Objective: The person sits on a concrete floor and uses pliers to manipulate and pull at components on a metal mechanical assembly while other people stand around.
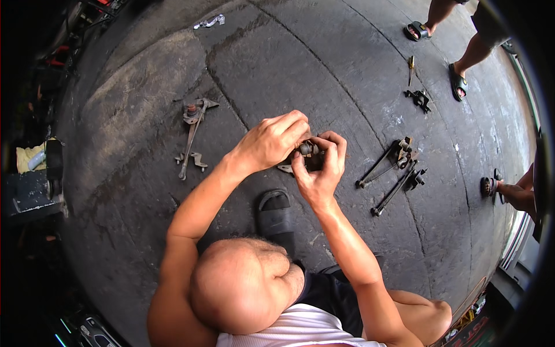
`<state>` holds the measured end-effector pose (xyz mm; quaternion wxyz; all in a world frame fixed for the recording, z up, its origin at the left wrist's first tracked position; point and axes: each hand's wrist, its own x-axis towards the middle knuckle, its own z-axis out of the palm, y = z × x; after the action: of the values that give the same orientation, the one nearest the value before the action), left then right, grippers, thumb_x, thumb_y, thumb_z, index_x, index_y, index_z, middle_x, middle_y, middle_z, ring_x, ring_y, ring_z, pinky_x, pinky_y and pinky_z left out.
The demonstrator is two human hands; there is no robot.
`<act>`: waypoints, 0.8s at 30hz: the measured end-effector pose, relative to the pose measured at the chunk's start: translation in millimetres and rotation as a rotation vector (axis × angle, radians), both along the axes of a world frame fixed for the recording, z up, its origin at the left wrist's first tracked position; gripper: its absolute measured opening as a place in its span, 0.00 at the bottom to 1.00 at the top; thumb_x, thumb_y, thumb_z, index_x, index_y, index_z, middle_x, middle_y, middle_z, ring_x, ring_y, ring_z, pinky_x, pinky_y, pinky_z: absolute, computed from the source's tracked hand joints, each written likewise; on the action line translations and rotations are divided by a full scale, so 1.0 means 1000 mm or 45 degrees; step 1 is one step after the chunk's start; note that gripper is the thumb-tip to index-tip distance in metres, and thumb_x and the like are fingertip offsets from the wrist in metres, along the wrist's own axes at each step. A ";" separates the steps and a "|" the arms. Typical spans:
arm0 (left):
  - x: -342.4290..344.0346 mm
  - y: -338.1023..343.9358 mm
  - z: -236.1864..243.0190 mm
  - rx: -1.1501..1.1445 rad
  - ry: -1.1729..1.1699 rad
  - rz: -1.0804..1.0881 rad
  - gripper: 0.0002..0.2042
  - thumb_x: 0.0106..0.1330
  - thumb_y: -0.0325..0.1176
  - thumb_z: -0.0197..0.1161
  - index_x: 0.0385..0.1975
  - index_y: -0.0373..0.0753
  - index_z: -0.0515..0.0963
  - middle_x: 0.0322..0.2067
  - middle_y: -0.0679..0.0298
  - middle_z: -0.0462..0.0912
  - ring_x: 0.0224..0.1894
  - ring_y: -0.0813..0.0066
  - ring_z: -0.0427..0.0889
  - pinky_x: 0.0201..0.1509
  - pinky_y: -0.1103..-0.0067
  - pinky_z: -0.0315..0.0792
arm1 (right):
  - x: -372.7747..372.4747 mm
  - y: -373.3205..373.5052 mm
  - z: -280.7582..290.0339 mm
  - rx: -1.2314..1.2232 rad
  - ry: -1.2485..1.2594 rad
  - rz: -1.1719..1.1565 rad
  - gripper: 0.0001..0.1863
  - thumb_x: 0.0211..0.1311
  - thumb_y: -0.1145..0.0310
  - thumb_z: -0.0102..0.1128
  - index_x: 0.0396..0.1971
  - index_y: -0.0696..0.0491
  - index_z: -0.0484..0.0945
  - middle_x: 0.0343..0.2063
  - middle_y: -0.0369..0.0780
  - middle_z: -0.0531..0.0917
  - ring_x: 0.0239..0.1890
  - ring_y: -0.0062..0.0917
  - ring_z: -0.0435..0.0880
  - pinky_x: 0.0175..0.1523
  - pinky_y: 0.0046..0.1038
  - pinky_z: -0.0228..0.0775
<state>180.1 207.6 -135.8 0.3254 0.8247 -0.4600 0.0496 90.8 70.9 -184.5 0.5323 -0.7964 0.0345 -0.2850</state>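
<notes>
Both my hands meet near the middle of the view, above the floor. Between their fingers is a small dark, rusty metal part with a ribbed round piece (pixel 308 148), mostly hidden by the fingers. My left hand (pixel 272 141) is closed on its far left side, fingertips bent over it. My right hand (pixel 319 170) pinches it from the right, thumb on the near side and fingers curled round the far side. A pale metal end (pixel 285 168) shows just below the hands; I cannot tell whether it belongs to the held part.
A rusty metal linkage (pixel 192 130) lies on the dark floor (pixel 306 75) at left. Two more linkages (pixel 387 165) lie at right, with a black bracket (pixel 417 100) and yellow-handled screwdriver (pixel 411 69) beyond. Another person's sandalled foot (pixel 458 84) stands far right. My sandal (pixel 274 214) is below my hands.
</notes>
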 end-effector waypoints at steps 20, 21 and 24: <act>0.005 -0.002 0.008 -0.189 0.337 -0.007 0.05 0.64 0.20 0.63 0.37 0.31 0.76 0.32 0.55 0.82 0.33 0.56 0.85 0.36 0.69 0.79 | 0.008 -0.006 -0.038 0.013 -0.120 0.057 0.37 0.37 0.72 0.80 0.51 0.52 0.69 0.51 0.47 0.69 0.46 0.36 0.78 0.50 0.35 0.76; 0.007 -0.003 0.009 -0.157 0.363 -0.016 0.05 0.66 0.21 0.62 0.39 0.30 0.75 0.34 0.55 0.83 0.35 0.61 0.87 0.38 0.71 0.80 | 0.007 -0.006 -0.044 0.224 -0.109 0.061 0.37 0.37 0.71 0.80 0.51 0.52 0.69 0.50 0.47 0.71 0.45 0.36 0.79 0.49 0.35 0.76; 0.003 -0.001 0.010 -0.257 0.702 0.007 0.06 0.68 0.22 0.62 0.42 0.30 0.76 0.36 0.56 0.83 0.39 0.68 0.87 0.42 0.73 0.82 | 0.001 -0.001 -0.041 0.468 -0.002 0.054 0.32 0.40 0.71 0.79 0.47 0.54 0.71 0.43 0.44 0.78 0.41 0.35 0.82 0.47 0.35 0.76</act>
<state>183.0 206.7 -126.0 0.5182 0.7719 -0.3446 -0.1299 91.5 70.2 -225.5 0.6748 -0.6861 0.0687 -0.2630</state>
